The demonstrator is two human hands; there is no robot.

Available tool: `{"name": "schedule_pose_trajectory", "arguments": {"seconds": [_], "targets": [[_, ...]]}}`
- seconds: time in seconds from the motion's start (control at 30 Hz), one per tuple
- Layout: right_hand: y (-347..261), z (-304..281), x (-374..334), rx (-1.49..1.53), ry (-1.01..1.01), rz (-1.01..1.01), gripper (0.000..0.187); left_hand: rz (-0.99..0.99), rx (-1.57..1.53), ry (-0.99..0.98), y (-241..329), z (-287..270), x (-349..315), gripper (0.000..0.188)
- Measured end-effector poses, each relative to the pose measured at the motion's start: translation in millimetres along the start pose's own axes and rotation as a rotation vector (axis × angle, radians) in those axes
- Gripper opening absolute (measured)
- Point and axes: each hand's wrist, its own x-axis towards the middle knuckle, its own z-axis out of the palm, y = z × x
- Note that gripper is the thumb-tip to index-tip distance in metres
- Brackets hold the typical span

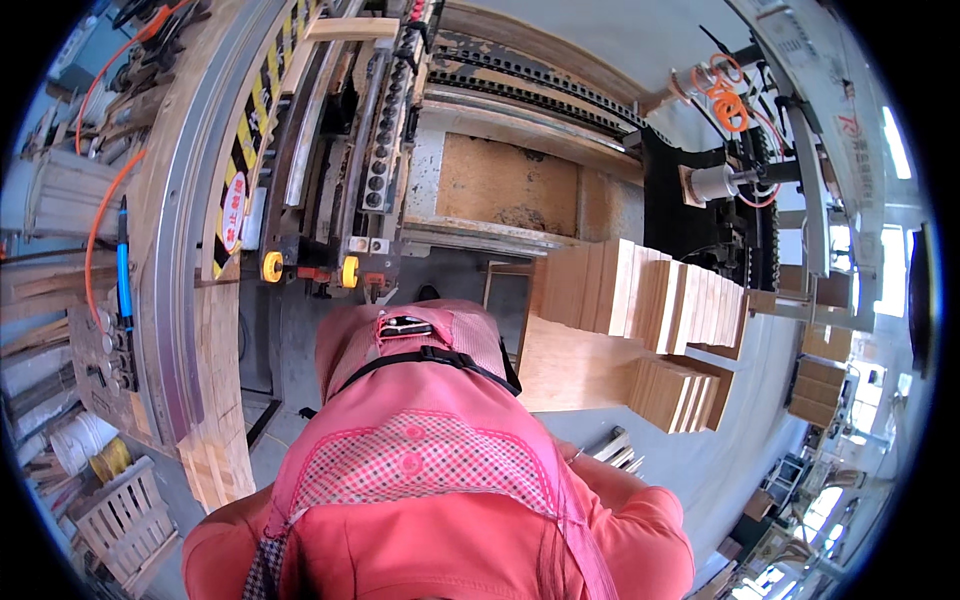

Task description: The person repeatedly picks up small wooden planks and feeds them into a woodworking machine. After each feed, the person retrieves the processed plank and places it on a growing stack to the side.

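Observation:
My own chest and belly in a coral-pink shirt (420, 470) with a checked panel fill the lower middle of the head view, with a black strap (430, 358) across them. Both sleeves show at the bottom, one at the left (215, 545) and one at the right (640, 520). Neither hand shows; both are hidden behind my body. In front and to the right, a low wooden table (570, 365) carries rows of upright light wood boards (640, 290) and a smaller stack (680, 395).
A long woodworking machine (370, 150) with yellow knobs (272, 266) and a striped rail runs up the left and middle. A blue air tool (123, 270) on an orange hose hangs at the left. A slatted crate (120, 515) stands at the lower left. More board stacks (820, 385) sit at the far right.

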Motion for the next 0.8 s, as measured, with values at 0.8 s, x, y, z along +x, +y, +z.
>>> {"name": "schedule_pose_trajectory", "arguments": {"seconds": [0.8], "targets": [[-125.7, -211.0, 18.2, -0.603, 0.849, 0.476, 0.017, 0.039, 0.158, 0.069, 104.7, -150.4, -16.5, 0.022]]}}
